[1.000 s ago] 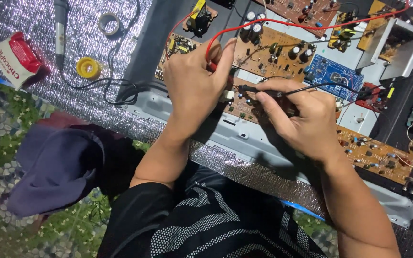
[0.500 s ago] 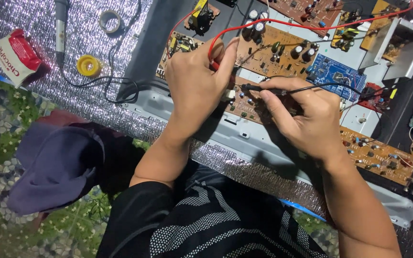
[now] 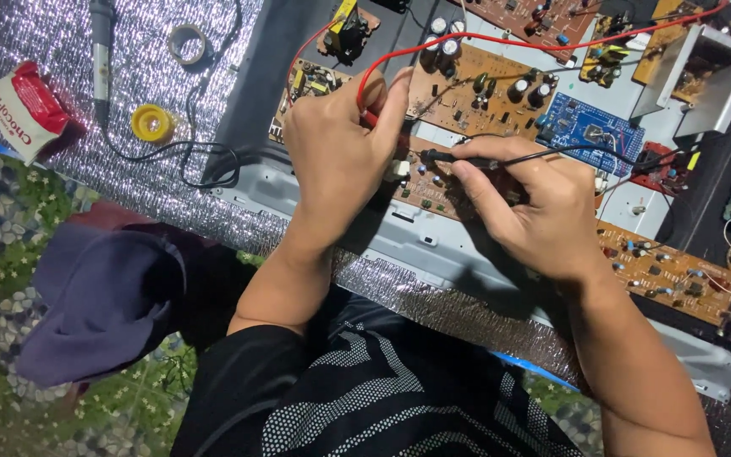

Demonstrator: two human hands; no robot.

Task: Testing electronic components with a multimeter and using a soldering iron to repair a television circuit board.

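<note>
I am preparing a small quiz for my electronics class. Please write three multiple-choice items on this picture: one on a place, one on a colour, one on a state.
1. Where does the yellow tape roll lie?
A. on the silver foil mat
B. on the blue circuit board
C. in the left hand

2. What colour is the probe lead at the left hand?
A. green
B. red
C. white

3. What is the right hand doing?
A. resting open and flat
B. pinching a black probe
C. holding the soldering iron

Key: 1 A, the roll sits on the silver foil mat beside the soldering iron. 2 B, the red lead runs from its fingers. 3 B, the fingers close on the black probe.
</note>
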